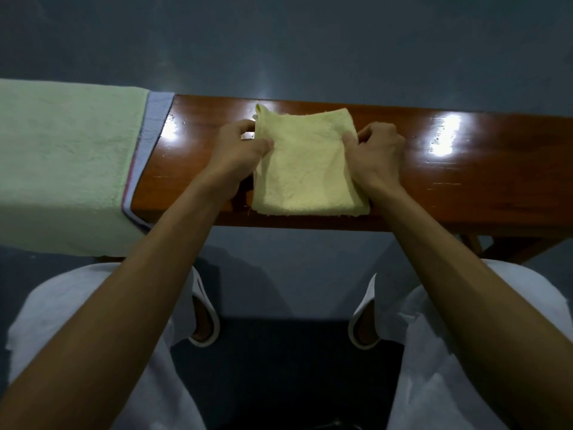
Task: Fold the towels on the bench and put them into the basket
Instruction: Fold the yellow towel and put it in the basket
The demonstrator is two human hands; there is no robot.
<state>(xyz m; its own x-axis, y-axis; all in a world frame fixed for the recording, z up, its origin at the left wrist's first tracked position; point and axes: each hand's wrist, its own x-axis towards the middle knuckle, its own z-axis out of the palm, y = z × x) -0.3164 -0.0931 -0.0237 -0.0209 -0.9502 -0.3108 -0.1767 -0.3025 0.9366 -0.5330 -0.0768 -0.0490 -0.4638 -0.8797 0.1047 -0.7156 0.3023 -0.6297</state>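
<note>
Curled fingers (262, 144) of the left hand (238, 150) and right hand (378, 156) pinch the side edges of the folded yellow towel (305, 172) lying mid-bench (465, 169), fingertips partly hidden by cloth, while at 9 o'clock a green towel (62, 156), cut off by the frame, mostly covers a grey-blue towel (156, 119).

Grey floor (279, 41); white slippers (214, 327) on perhaps a dark mat (285, 367)
</note>
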